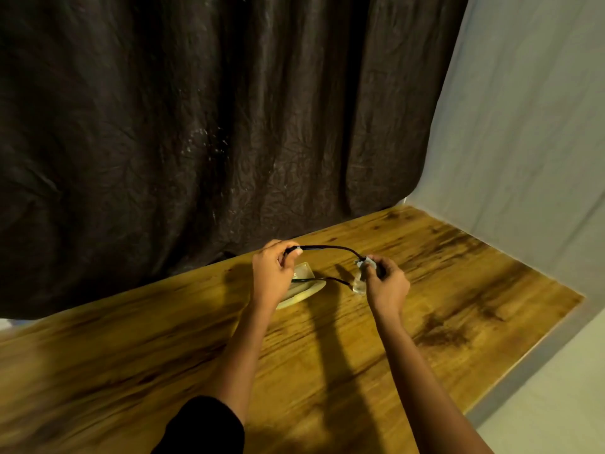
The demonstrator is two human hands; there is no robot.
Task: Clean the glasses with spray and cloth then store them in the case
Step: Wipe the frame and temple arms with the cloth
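Over the wooden table (425,290), the left hand (271,273) is pinching the glasses (327,247) just above the case (304,291), the right hand (386,283) is gripping the cloth (368,262) on a lens, so wiping seems underway, with folding and casing next.

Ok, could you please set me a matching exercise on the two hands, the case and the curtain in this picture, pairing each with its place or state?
Things:
1. left hand
2. right hand
3. case
4. curtain

Places or states:
A. hangs dark behind the table
B. pinches the tip of one arm of the glasses
C. lies pale on the table
D. holds a grey cloth at the front of the glasses

Pairs: 1-B, 2-D, 3-C, 4-A.
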